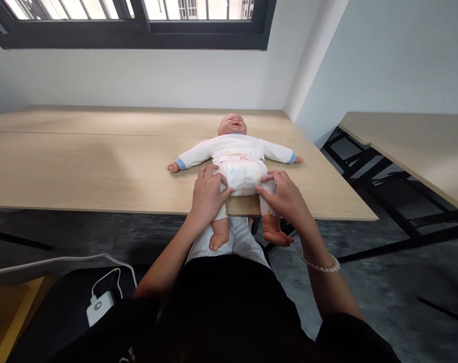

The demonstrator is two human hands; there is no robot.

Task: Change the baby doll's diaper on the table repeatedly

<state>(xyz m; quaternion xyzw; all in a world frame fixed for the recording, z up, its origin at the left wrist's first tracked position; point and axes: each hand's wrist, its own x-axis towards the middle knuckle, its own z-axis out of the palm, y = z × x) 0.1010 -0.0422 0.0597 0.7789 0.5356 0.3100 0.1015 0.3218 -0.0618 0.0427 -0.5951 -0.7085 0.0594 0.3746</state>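
A baby doll (234, 146) lies on its back on the wooden table, arms spread and feet hanging past the front edge. It wears a white top with blue cuffs and a white diaper (244, 177) with faint coloured prints. At the diaper's left leg edge, my left hand (209, 191) has its fingers curled and its thumb against the lower side. My right hand (283, 195) grips the opposite leg edge in the same way, thumb and fingers bent around it. The fingertips of both hands are partly hidden against the cloth and legs.
The table (62, 166) runs far to the left, with a wall and window (206, 33) behind it. Another table (421, 146) with a black frame stands at the right. A white power bank (100, 306) with a cable rests on a black seat at lower left.
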